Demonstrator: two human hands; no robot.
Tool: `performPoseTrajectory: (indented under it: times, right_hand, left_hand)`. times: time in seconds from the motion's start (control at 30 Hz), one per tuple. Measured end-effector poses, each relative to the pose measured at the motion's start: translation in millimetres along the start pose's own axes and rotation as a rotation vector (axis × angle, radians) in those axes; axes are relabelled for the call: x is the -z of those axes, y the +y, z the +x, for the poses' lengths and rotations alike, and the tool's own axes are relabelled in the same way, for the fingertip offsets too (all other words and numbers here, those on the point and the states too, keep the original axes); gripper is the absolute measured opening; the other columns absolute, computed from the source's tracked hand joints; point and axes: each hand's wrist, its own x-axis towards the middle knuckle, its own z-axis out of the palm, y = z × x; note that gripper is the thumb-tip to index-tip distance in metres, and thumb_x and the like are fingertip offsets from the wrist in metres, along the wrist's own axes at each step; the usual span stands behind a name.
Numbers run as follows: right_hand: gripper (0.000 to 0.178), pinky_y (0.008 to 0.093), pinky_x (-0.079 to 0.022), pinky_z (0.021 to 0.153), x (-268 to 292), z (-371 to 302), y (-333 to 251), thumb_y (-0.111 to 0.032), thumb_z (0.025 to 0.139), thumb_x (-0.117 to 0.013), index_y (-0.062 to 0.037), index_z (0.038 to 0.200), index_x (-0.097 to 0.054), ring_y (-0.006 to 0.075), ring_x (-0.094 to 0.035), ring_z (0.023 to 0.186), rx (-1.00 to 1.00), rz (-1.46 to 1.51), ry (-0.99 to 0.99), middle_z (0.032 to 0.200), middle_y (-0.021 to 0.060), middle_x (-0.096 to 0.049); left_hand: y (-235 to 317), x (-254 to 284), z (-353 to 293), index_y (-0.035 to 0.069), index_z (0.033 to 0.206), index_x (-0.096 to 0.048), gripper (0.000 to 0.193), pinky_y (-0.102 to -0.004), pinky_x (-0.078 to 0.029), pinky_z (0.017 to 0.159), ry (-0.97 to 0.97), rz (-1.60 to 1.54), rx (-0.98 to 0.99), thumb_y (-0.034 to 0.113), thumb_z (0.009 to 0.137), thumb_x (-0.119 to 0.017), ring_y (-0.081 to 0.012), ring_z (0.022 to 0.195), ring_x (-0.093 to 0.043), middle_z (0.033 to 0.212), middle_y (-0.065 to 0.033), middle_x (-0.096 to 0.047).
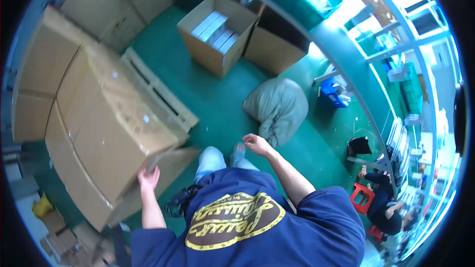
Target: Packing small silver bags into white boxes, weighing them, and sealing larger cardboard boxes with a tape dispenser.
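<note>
My left hand [148,179] is at the top edge of an upright cardboard sheet [170,168], its fingers closed over the edge. The sheet stands against the near end of a large taped cardboard box [114,133] on my left. My right hand [257,145] hangs in front of my body with loosely bent fingers and nothing visible in it. Just beyond this hand a stuffed grey-green sack [279,106] rests on the green floor, apart from the fingers.
A wooden pallet [161,91] lies beside the large box. Ahead stand an open carton [213,52] with white boxes inside and another brown carton [274,49]. On the right are a workbench, a blue bin [332,91], a red stool [362,199] and a seated person [383,202].
</note>
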Motion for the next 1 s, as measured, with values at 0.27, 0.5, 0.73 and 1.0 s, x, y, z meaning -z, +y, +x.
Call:
performPoseTrajectory:
  times: [0.27,0.5,0.73,1.0]
  right_hand:
    - [0.035,0.0323,-0.052,0.086,165.7,118.8,44.2,-0.022,0.086,-0.063,-0.0063,0.118,-0.065,0.018,-0.068,0.092,-0.199,0.184,0.347,0.103,0.0102,-0.071]
    - [0.029,0.0291,-0.047,0.045,287.0,205.3,-33.5,-0.031,0.097,-0.059,-0.0071,0.112,-0.066,0.0128,-0.057,0.051,-0.287,0.63,0.721,0.07,0.0062,-0.065]
    - [0.032,0.0256,-0.044,0.06,344.4,376.9,-145.0,-0.034,0.096,-0.062,-0.0033,0.104,-0.069,0.0086,-0.054,0.063,0.147,0.478,0.818,0.072,0.0022,-0.062]
    - [0.028,0.0434,-0.053,0.075,571.8,460.6,-324.4,-0.026,0.09,-0.06,-0.0058,0.108,-0.069,0.0304,-0.069,0.089,-0.198,-0.004,1.246,0.098,0.0171,-0.07]
  left_hand:
    - [9.6,-71.7,-41.9,0.008,0.107,-0.064,0.06,-0.0472,-0.048,0.088,-0.226,0.606,-0.043,0.063,0.089,-0.05,-0.0254,0.107,-0.06,0.109,-0.0077,-0.066]
    - [29.2,-272.2,-70.6,0.007,0.091,-0.064,0.042,-0.0407,-0.048,0.074,-0.55,1.132,-0.017,0.047,0.09,-0.053,-0.023,0.086,-0.059,0.089,-0.0062,-0.061]
    - [81.1,-573.9,-21.5,0.006,0.076,-0.063,0.032,-0.0351,-0.048,0.062,-0.664,1.77,0.133,0.034,0.09,-0.057,-0.021,0.069,-0.057,0.072,-0.005,-0.058]
    - [144.0,-783.3,123.7,0.004,0.088,-0.055,0.02,-0.027,-0.05,0.069,-0.54,1.819,-0.455,0.021,0.1,-0.056,-0.014,0.073,-0.063,0.077,-0.0045,-0.063]
